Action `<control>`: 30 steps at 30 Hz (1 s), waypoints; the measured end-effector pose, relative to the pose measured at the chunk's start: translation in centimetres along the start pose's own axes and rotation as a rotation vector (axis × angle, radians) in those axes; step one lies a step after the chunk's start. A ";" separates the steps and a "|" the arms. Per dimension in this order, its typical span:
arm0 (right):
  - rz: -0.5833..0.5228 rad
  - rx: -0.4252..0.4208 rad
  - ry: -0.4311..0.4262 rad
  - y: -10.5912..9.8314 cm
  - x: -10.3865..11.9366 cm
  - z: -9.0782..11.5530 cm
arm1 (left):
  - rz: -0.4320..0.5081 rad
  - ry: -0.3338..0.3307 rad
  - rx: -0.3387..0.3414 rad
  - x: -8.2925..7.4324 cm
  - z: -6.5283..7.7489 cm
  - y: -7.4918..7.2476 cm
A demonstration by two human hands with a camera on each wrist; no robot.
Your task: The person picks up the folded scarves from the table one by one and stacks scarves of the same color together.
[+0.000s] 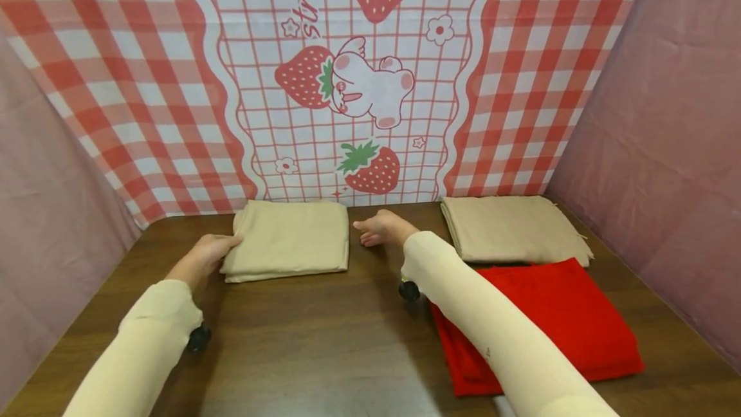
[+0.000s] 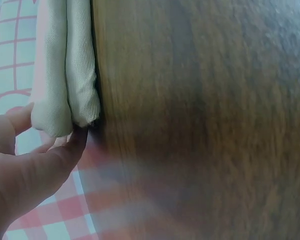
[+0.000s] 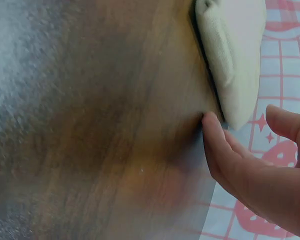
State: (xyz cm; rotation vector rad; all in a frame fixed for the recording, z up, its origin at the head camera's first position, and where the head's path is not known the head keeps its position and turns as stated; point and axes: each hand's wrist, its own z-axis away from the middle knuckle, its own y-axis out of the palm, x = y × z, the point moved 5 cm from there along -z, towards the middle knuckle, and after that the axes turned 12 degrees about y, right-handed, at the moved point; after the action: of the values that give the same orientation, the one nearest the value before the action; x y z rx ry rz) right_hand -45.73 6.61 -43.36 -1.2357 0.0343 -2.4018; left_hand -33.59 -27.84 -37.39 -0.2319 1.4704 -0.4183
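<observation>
A folded beige cloth (image 1: 292,237) lies at the back left of the table, against the patterned backdrop. At its left edge, my left hand (image 1: 211,253) holds the cloth; the left wrist view shows one digit at the upper side of the folded layers (image 2: 57,75) and other fingers at the lower side by the table. My right hand (image 1: 382,229) is just beyond the cloth's right edge, holding nothing. In the right wrist view its fingers (image 3: 222,145) extend toward the cloth's corner (image 3: 237,100), with the thumb spread apart.
A second folded beige cloth (image 1: 509,229) lies at the back right. In front of it is a folded red cloth (image 1: 567,320), partly covered by my right sleeve (image 1: 480,314). A checked strawberry backdrop (image 1: 370,82) rises behind the wooden table (image 1: 307,346), with pink curtains at both sides.
</observation>
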 end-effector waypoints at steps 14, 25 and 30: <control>-0.081 0.029 0.106 0.8 2.0 9.9 | -0.104 -0.016 0.042 -1.1 -0.8 1.4; -0.108 0.121 0.207 0.2 0.4 1.9 | 0.011 -0.033 0.117 -1.6 -1.9 2.9; -0.086 0.044 0.235 0.9 0.4 3.8 | 0.059 -0.041 0.099 -1.3 -2.2 3.4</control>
State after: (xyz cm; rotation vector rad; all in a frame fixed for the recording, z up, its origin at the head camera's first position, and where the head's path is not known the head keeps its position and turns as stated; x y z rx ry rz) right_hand -42.64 6.30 -40.97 -0.9476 -0.0002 -2.5960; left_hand -35.38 -23.98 -37.82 -0.1175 1.4087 -0.4354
